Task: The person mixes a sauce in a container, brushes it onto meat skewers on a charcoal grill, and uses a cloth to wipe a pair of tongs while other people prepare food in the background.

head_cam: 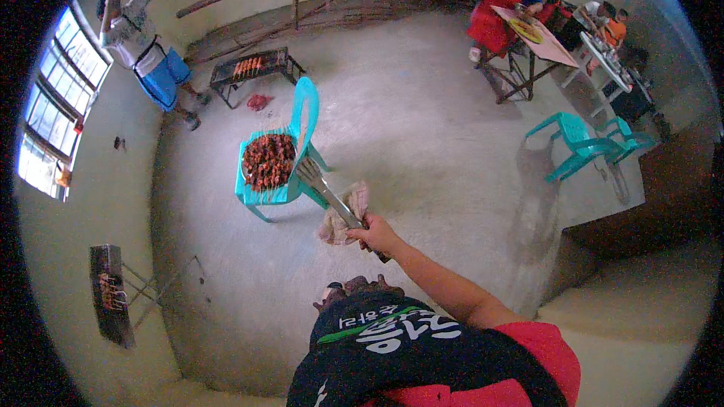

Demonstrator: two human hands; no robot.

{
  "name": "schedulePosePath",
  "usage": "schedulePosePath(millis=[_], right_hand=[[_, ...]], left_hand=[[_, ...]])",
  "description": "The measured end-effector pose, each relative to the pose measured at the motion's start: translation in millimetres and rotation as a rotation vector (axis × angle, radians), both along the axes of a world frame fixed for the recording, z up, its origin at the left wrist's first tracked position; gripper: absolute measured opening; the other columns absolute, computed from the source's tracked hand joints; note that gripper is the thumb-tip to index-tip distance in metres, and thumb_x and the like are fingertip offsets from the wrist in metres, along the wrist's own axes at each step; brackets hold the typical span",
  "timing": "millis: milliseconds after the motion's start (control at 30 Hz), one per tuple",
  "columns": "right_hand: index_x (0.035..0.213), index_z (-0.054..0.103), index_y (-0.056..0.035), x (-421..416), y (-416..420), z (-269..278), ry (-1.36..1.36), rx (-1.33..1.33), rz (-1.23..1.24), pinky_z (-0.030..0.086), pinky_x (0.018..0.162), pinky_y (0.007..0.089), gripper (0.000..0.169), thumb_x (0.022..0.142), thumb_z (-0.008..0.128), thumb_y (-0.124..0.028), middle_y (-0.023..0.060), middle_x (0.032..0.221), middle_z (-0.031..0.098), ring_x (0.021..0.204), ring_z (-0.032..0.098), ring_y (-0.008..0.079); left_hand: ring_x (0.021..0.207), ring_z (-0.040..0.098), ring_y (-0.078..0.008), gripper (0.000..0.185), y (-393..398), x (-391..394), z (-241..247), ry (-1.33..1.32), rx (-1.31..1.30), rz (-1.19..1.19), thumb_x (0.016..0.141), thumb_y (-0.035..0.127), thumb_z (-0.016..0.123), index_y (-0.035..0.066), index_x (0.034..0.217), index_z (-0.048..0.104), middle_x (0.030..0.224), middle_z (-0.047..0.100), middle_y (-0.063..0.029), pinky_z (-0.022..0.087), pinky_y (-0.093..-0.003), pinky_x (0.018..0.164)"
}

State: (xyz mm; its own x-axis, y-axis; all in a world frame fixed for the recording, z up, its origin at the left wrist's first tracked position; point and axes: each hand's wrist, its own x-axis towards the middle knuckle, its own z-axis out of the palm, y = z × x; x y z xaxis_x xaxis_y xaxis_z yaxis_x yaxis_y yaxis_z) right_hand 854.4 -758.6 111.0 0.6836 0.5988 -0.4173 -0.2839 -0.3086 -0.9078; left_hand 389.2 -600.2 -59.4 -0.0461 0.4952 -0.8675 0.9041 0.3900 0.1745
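My right hand [380, 236] grips a pair of metal tongs [337, 203], whose broad slotted end is by the backrest of a teal plastic chair [305, 107]. A crumpled pale pink cloth [357, 199] is at the same hand, around the tongs' handle; whether my fingers hold it too is unclear. On the chair's seat, a round plate [244, 172] is heaped with dark browned meat skewers [268, 161], their bare sticks poking out at two sides. My left hand is out of view. Below, my black apron [362, 345] bears writing.
Beyond the chair stands a charcoal grill [277, 59] with skewers; a second grill [104, 294] is at the left wall. A person stands by the window, and others are around tables [557, 53] at upper right. Teal chairs [577, 138] stand at right. A red bundle [258, 102] lies on the floor.
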Motion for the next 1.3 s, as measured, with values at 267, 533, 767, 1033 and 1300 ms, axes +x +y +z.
schedulePosePath(millis=[267,533,767,1033,1300], right_hand=[[0.089,0.053,-0.0008,7.4,-12.5,-3.2,0.006,0.078,-0.097,0.038,0.039,0.0241,0.029,0.070,0.066,-0.019,0.0043,0.063,0.054,0.045,0.047,0.0098],[0.092,0.052,0.0001,18.1,-31.7,8.9,0.005,-0.030,-0.152,0.039,0.040,0.0243,0.031,0.071,0.066,-0.018,0.0045,0.064,0.055,0.045,0.048,0.0102],[0.094,0.052,-0.0016,9.1,-51.6,21.8,-0.002,0.077,-0.216,0.039,0.041,0.0245,0.033,0.070,0.066,-0.019,0.0041,0.064,0.054,0.046,0.047,0.0101],[0.098,0.050,-0.0038,-15.1,-70.1,47.3,0.175,0.260,-0.115,0.039,0.043,0.0241,0.034,0.071,0.066,-0.017,0.0025,0.069,0.053,0.050,0.047,0.0100],[0.104,0.045,-0.0027,-33.7,-97.7,59.4,0.156,0.224,-0.091,0.039,0.044,0.0241,0.042,0.071,0.067,-0.017,0.0036,0.074,0.054,0.052,0.047,0.0101]], left_hand=[[0.092,0.053,-0.0261,0.049,18.1,28.5,-7.6,-0.047,0.008,0.009,0.077,0.036,0.055,0.002,0.111,0.046,0.105,0.054,-0.0129,0.044,-0.0361,0.071],[0.090,0.054,-0.0241,0.046,41.9,55.3,-8.6,-0.057,-0.006,-0.042,0.077,0.034,0.056,0.003,0.110,0.047,0.103,0.055,-0.0120,0.044,-0.0352,0.068],[0.089,0.055,-0.0223,0.044,86.4,87.7,15.3,-0.269,-0.029,-0.140,0.077,0.033,0.057,0.004,0.109,0.048,0.101,0.056,-0.0112,0.045,-0.0344,0.066],[0.110,0.043,-0.0277,0.058,-0.7,315.2,139.3,-1.033,-0.679,-0.079,0.084,0.047,0.041,0.005,0.124,0.035,0.122,0.042,-0.0133,0.037,-0.0443,0.089],[0.117,0.035,-0.0285,0.063,-72.1,385.3,224.6,-1.417,-1.082,0.234,0.083,0.052,0.035,0.009,0.128,0.028,0.128,0.036,-0.0098,0.029,-0.0461,0.096]])
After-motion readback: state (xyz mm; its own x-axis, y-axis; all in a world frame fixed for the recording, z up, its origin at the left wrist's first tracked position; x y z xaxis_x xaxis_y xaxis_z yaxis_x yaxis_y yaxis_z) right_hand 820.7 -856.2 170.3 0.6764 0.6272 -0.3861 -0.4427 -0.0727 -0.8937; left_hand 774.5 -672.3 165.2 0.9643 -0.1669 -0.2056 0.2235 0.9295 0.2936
